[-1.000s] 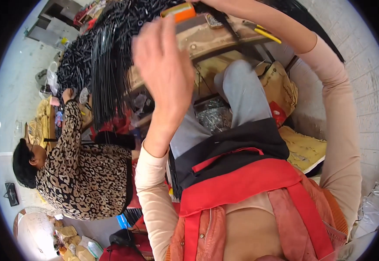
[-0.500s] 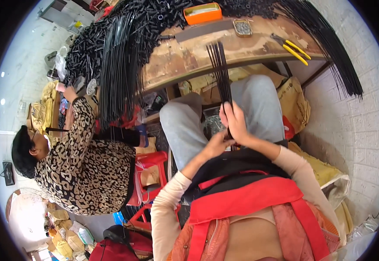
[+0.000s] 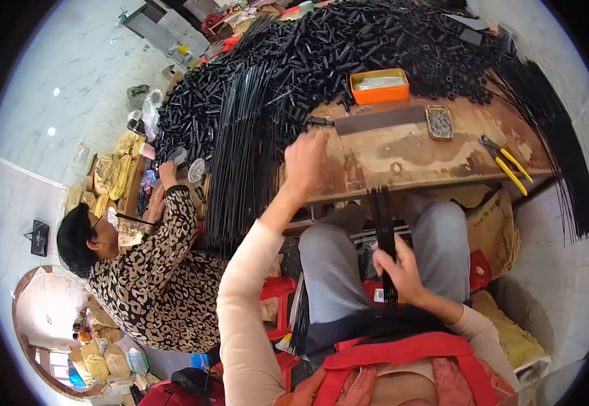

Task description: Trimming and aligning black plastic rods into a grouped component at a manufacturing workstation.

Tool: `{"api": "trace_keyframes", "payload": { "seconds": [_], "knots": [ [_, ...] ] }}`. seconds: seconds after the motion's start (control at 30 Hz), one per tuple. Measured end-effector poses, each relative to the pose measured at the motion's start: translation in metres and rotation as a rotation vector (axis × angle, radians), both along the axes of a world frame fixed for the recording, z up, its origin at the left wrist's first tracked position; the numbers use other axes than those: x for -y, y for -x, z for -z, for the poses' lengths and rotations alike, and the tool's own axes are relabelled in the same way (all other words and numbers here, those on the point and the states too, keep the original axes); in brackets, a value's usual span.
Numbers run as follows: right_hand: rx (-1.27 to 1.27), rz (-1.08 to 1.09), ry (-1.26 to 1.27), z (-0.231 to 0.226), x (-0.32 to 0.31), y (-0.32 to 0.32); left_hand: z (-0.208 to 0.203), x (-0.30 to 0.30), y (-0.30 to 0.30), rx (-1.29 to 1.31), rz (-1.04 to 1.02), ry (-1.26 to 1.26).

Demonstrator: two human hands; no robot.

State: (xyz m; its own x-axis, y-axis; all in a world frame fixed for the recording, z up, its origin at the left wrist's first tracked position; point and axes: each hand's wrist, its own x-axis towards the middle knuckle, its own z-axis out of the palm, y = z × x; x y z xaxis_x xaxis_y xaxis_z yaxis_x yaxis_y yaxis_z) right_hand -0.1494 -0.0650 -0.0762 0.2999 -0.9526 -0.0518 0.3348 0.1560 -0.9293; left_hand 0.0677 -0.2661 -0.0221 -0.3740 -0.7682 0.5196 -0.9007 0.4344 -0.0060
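A bundle of thin black rods stands upright between my knees, its upper ends level with the table's front edge. My right hand is wrapped round its lower part, thumb on the near side. Raised over the table's left front, my left hand is bent at the fingers, and its fingertips are turned away and partly hidden. Just beyond it lie a short black piece and a long flat dark strip. A thick sheaf of long black rods hangs over the table edge left of that hand.
Black tubular parts are heaped along the back. An orange box, a small tin of metal bits and yellow-handled pliers rest on the wooden table. More rods overhang at right. A co-worker sits at left.
My left hand has let go of the bundle and risen forward and left over the table. My right hand keeps the bundle, now lower in the picture. The view has shifted, showing more of the tabletop.
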Motion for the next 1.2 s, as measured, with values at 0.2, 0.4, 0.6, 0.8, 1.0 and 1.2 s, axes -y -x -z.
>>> {"api": "trace_keyframes", "payload": {
  "seconds": [0.2, 0.4, 0.6, 0.8, 1.0, 1.2],
  "knots": [
    [-0.004, -0.03, -0.05, 0.011, 0.015, -0.012, 0.005, 0.099, -0.03, 0.342, 0.084, 0.199],
    [-0.007, 0.012, -0.071, 0.017, 0.029, -0.002, -0.037, 0.07, -0.051, -0.746, -0.143, -0.265],
    [-0.026, 0.013, -0.041, 0.022, 0.028, -0.006, 0.019, 0.068, -0.051, -0.291, -0.096, -0.115],
    [-0.011, 0.018, -0.048, 0.02, 0.03, -0.009, 0.019, 0.114, -0.036, 0.153, -0.308, -0.063],
    [0.006, -0.025, 0.004, 0.022, 0.025, -0.007, -0.006, 0.059, 0.003, -0.267, -0.108, -0.077],
    [0.306, -0.087, -0.277, 0.054, 0.013, -0.009, -0.028, -0.098, 0.067, -1.294, 0.19, -1.178]
  ]
}}
